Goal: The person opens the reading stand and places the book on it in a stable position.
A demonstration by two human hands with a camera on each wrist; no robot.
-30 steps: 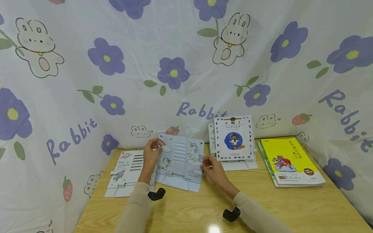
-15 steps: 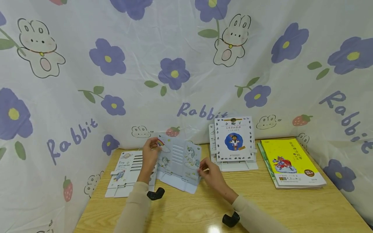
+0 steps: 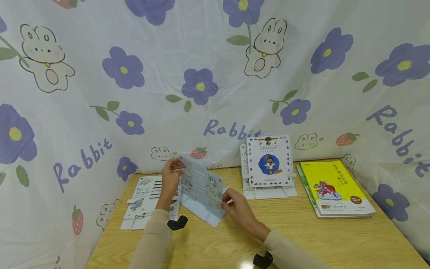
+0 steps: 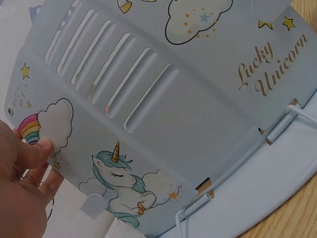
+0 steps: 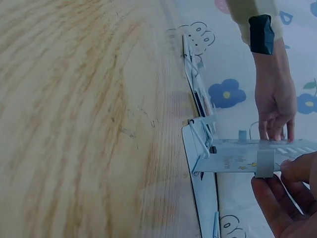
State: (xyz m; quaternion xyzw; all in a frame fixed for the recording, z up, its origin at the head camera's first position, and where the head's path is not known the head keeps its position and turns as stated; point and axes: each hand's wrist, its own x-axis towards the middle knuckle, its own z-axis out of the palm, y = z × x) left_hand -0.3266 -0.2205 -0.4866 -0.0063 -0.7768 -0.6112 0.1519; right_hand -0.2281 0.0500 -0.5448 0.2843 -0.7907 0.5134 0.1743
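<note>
White cloth [image 3: 158,48] printed with purple flowers, strawberries, line-drawn rabbits and the word "Rabbit" hangs behind a wood-grain bench [image 3: 215,248]. Near the middle, a person's two bare hands hold a pale blue-grey unicorn bookstand [image 3: 203,182] between them. Its left hand [image 3: 170,180] grips the upper left corner, thumb on the printed face beside a rainbow and fingers behind. Opposite, the right hand [image 3: 237,206] pinches the right edge, low down, next to a small side clip [image 5: 265,163].

The unicorn bookstand is angled, its face turned partly toward the right hand. It has a row of slots, two unicorns, gold "Lucky Unicorn" lettering, and a base plate [image 3: 199,209] spread toward the person; thin wire shows behind the panel.

Beige sleeves [image 3: 151,233] cover the forearms, with a black piece [image 3: 177,223] at each wrist. Just left, partly behind the left arm, sits a white "Tiny universe" stand [image 3: 139,201]. Farther right, a similar white stand [image 3: 268,193] props up a white-covered book [image 3: 268,160] with a blue oval picture. At far right lies a stack of books [image 3: 330,181], yellow cover on top.
</note>
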